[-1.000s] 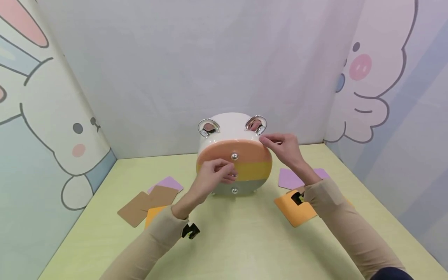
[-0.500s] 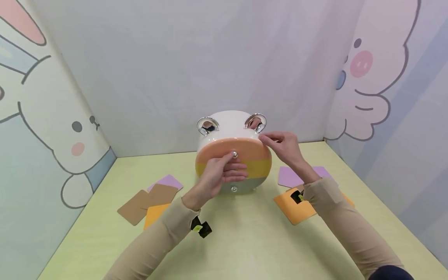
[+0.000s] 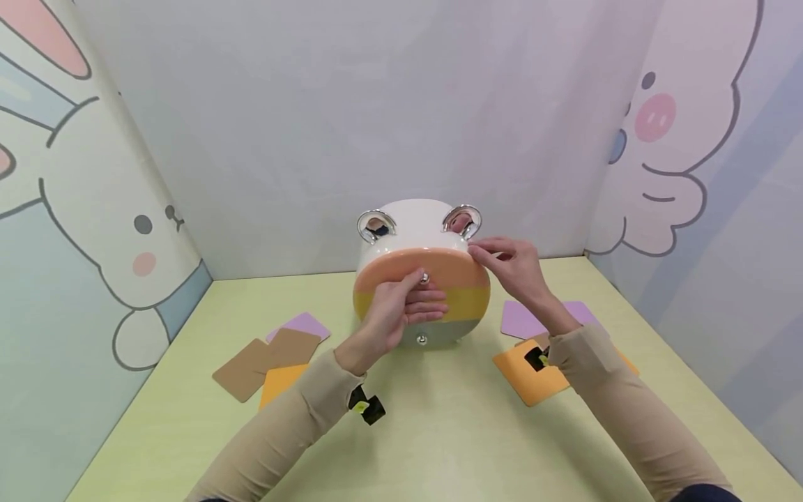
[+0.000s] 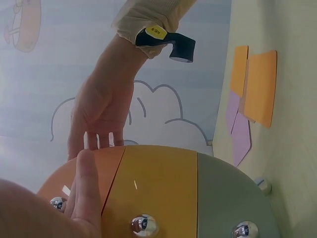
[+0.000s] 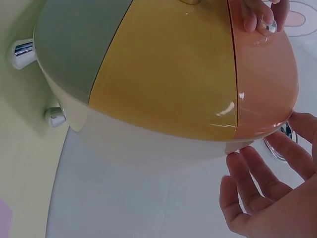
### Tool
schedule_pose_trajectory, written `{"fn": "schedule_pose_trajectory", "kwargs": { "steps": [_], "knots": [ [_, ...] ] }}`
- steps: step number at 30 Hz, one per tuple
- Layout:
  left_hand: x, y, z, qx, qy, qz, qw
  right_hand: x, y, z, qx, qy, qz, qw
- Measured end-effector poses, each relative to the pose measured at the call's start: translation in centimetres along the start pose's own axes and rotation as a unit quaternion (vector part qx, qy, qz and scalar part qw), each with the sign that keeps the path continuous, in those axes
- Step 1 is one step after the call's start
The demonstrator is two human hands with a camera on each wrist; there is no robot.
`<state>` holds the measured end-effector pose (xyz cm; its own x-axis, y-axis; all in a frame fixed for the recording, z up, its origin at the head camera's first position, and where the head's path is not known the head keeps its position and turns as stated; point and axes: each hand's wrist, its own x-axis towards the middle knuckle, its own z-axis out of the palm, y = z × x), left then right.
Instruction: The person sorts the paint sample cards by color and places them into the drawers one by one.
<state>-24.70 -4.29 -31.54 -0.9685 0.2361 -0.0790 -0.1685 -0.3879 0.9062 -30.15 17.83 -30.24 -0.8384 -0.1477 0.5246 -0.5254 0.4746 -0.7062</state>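
A small rounded drawer cabinet point(image 3: 467, 303) with a white body stands on short feet, its front split into orange, yellow and grey-green drawers. Two shiny silver ears point(image 3: 462, 222) rise from its top. At the orange top drawer, my left hand point(image 3: 390, 310) pinches the round silver knob point(image 5: 268, 27) between thumb and finger, the other fingers stretched across the front. Against the cabinet's upper right edge, below the ear, my right hand point(image 3: 516, 268) rests its fingertips. The yellow drawer's knob point(image 4: 144, 225) shows in the left wrist view, and the grey-green drawer's knob point(image 3: 422, 339) sits uncovered.
Flat brown cards point(image 3: 241, 369), a purple card point(image 3: 304, 325) and an orange card point(image 3: 280, 381) lie on the table at left. More purple cards point(image 3: 521, 318) and orange cards point(image 3: 530, 376) lie under my right forearm. Walls with cartoon animals surround the table.
My left hand has moved up from in front of the middle drawer to the top drawer's knob, its fingers now stretched out below it. The right hand has stayed at the cabinet's edge.
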Motion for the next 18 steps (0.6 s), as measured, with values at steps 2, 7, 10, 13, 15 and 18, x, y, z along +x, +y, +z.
{"fn": "schedule_pose_trajectory", "kwargs": {
  "steps": [2,7,10,13,15,18],
  "knots": [
    [0.0,-0.1,0.1,-0.002,0.004,0.002,1.0,0.0,0.0,0.0,0.003,0.0,-0.001,1.0],
    [-0.1,-0.3,0.3,-0.003,0.02,0.009,0.9998,0.1,0.2,0.1,0.004,-0.008,0.004,1.0],
    [-0.4,-0.5,0.4,0.001,0.026,0.015,0.9996,0.1,0.4,0.1,0.002,-0.015,0.006,1.0],
    [-0.8,-0.8,0.4,0.009,0.023,0.022,0.9995,0.1,0.6,0.0,0.0,-0.02,0.005,1.0],
    [-1.2,-0.9,0.5,0.015,0.018,0.025,0.9994,0.1,0.6,0.0,-0.001,-0.022,0.002,1.0],
    [-1.9,-1.1,0.7,0.024,0.013,0.027,0.9992,0.2,0.7,-0.2,-0.006,-0.024,-0.002,1.0]
  ]
}}
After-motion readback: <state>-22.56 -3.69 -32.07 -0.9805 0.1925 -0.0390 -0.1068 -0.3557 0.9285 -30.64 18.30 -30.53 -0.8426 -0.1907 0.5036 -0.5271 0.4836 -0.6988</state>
